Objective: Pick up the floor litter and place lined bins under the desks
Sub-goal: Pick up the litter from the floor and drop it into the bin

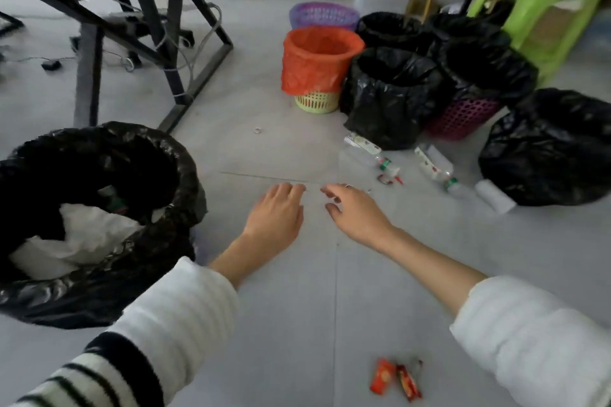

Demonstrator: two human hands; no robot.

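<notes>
Sleeves: white knit cuffs, the left point(185, 304) with black stripes further up, the right point(529, 334) plain.
Left hand point(276, 211): palm down low over the floor, fingers loosely extended, holding nothing.
Right hand point(355, 208): just beside the left, fingers slightly spread and relaxed, a ring on one finger, holding nothing.
Writing: red snack wrappers point(395, 378) on the floor near the right sleeve carry print too blurred to read; labels on two clear plastic bottles point(373, 154) point(436, 170) likewise unreadable.
Floor point(297, 307): pale grey tiles with thin joints.
Room: black metal desk frame point(185, 53) with hanging cables at upper left; green plastic stool point(545, 6) at upper right.
Near bin point(99, 218): at left, black liner, white paper inside.
Other bins: orange-lined basket point(319, 59), purple basket point(324, 15), black-lined ones point(393, 89) clustered ahead.
White roll point(494, 195): lying beside the bottles.
</notes>
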